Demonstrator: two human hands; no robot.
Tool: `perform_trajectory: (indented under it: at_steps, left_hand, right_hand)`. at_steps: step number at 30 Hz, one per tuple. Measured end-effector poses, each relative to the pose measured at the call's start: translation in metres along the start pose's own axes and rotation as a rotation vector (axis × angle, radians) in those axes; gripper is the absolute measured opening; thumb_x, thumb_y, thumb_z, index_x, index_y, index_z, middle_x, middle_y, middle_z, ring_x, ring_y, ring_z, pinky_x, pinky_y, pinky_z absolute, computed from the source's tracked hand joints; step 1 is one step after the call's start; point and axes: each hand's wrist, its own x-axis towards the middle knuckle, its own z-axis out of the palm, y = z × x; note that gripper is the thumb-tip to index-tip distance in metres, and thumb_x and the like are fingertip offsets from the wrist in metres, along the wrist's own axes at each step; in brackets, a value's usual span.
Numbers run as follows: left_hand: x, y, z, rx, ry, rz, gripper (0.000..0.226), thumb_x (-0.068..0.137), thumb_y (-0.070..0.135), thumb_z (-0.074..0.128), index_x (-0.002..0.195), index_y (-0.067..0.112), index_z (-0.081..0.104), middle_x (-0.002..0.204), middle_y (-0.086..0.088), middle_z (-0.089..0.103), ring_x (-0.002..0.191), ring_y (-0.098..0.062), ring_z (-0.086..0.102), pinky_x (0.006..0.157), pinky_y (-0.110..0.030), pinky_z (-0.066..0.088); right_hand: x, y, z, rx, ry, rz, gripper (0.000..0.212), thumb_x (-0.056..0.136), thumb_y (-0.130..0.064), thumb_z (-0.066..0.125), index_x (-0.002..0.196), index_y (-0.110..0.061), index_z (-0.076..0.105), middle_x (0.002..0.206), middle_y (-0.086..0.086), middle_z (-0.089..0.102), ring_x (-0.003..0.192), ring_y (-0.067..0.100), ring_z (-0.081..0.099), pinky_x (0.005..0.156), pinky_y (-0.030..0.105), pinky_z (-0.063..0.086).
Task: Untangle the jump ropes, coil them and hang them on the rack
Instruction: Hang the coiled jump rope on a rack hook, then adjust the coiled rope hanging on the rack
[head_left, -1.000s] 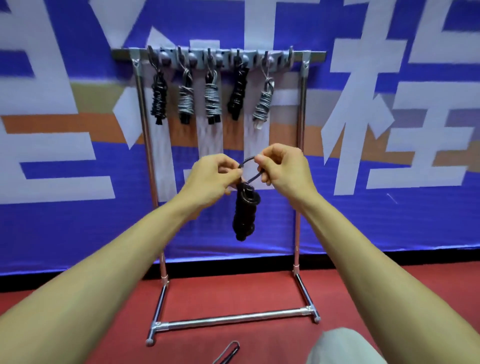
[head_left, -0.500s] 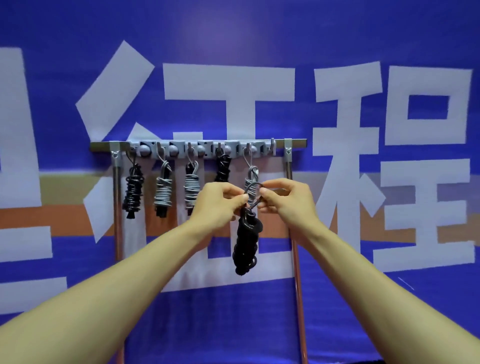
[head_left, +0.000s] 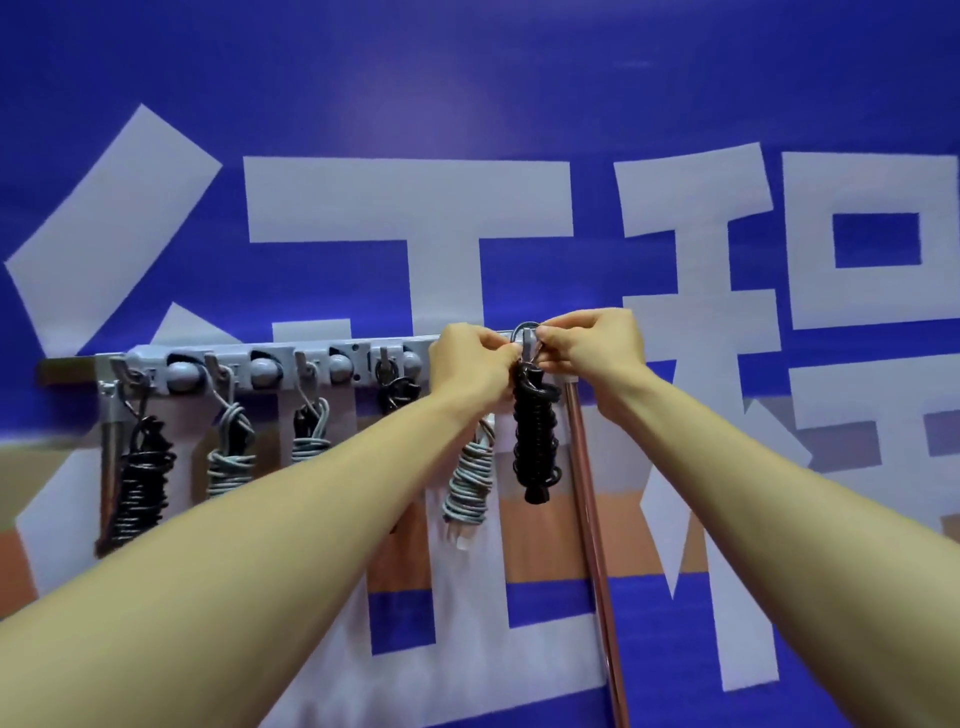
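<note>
Head view: left hand (head_left: 478, 361) and right hand (head_left: 592, 343) pinch the black rope coil (head_left: 535, 436) at the rack (head_left: 291, 359), beside hung coils (head_left: 470, 483).

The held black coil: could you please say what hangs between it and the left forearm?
In the head view, a grey coiled rope hangs there beside the black coil, its top behind the left hand.
</note>
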Motion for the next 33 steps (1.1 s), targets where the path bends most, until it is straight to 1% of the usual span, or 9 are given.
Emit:
perform_trajectory:
  at_steps: [3,10,13,15,18,22,25,27,33]
  left_hand:
    - [0.014,0.001,0.007,0.015,0.007,-0.007,0.022,0.088,0.012,0.07,0.067,0.017,0.067,0.085,-0.015,0.073,0.082,-0.032,0.072,0.076,-0.045,0.06]
    - [0.028,-0.008,0.02,0.092,0.019,-0.039,0.016,0.086,0.004,0.067,0.071,0.006,0.072,0.081,-0.017,0.073,0.07,-0.033,0.072,0.064,-0.044,0.061]
    - [0.023,-0.015,0.02,0.119,-0.003,-0.067,0.011,0.087,0.007,0.067,0.079,0.007,0.073,0.08,-0.014,0.072,0.056,-0.027,0.067,0.054,-0.034,0.06]
    - [0.02,-0.02,0.017,0.129,-0.04,-0.075,0.009,0.09,0.008,0.066,0.084,0.008,0.073,0.083,-0.014,0.072,0.054,-0.024,0.066,0.05,-0.026,0.058]
    - [0.013,-0.023,0.011,0.053,-0.111,-0.101,0.019,0.091,0.002,0.058,0.106,0.002,0.07,0.094,-0.016,0.072,0.072,-0.023,0.07,0.057,-0.028,0.059]
    - [-0.02,-0.026,-0.007,0.072,-0.222,-0.091,0.03,0.088,0.007,0.059,0.117,0.012,0.066,0.102,-0.005,0.07,0.094,-0.022,0.07,0.076,-0.035,0.06]
    - [-0.059,-0.034,-0.029,0.043,-0.263,-0.144,0.026,0.089,0.004,0.059,0.113,0.01,0.065,0.094,-0.006,0.069,0.083,-0.019,0.067,0.061,-0.027,0.054]
    - [-0.091,-0.042,-0.045,0.012,-0.287,-0.217,0.026,0.09,0.002,0.059,0.116,0.006,0.064,0.094,-0.009,0.068,0.078,-0.017,0.064,0.06,-0.028,0.054]
    - [-0.218,-0.099,-0.093,0.044,-0.357,-0.383,0.02,0.091,0.007,0.058,0.108,0.015,0.065,0.097,-0.004,0.072,0.094,-0.015,0.069,0.082,-0.033,0.053]
  right_hand:
    - [0.02,0.002,0.006,-0.08,0.07,-0.04,0.013,0.079,0.001,0.068,0.073,-0.011,0.07,0.067,0.012,0.07,0.052,0.017,0.066,0.061,0.029,0.059]
    - [0.037,0.018,0.014,-0.208,0.087,0.007,0.007,0.08,-0.002,0.07,0.081,-0.007,0.074,0.072,0.006,0.07,0.056,0.013,0.065,0.061,0.024,0.059]
    - [0.031,0.027,0.014,-0.181,0.051,0.029,0.008,0.083,0.001,0.066,0.085,-0.003,0.073,0.073,0.01,0.069,0.052,0.013,0.064,0.056,0.022,0.058]
    - [0.025,0.031,0.012,-0.18,0.02,0.023,0.013,0.085,0.003,0.062,0.09,-0.004,0.072,0.075,0.011,0.07,0.057,0.016,0.067,0.063,0.026,0.06]
    - [0.018,0.034,0.007,-0.234,0.008,0.005,0.022,0.083,0.003,0.059,0.097,-0.008,0.073,0.081,0.01,0.072,0.068,0.016,0.069,0.074,0.031,0.06]
    - [-0.017,0.032,0.0,-0.377,0.04,-0.035,0.028,0.083,0.0,0.053,0.095,-0.015,0.073,0.095,0.004,0.072,0.092,0.017,0.067,0.088,0.034,0.055]
    - [-0.063,0.035,0.0,-0.411,-0.023,-0.029,0.032,0.08,0.003,0.05,0.097,-0.011,0.072,0.098,0.006,0.072,0.093,0.021,0.067,0.087,0.035,0.055]
    - [-0.096,0.042,0.004,-0.45,-0.096,-0.011,0.031,0.079,0.002,0.052,0.1,-0.01,0.071,0.099,0.007,0.072,0.093,0.023,0.068,0.087,0.036,0.055]
    - [-0.22,0.089,0.015,-0.378,-0.312,0.256,0.026,0.083,0.001,0.058,0.107,-0.006,0.064,0.103,0.009,0.066,0.082,0.021,0.066,0.058,0.017,0.055]
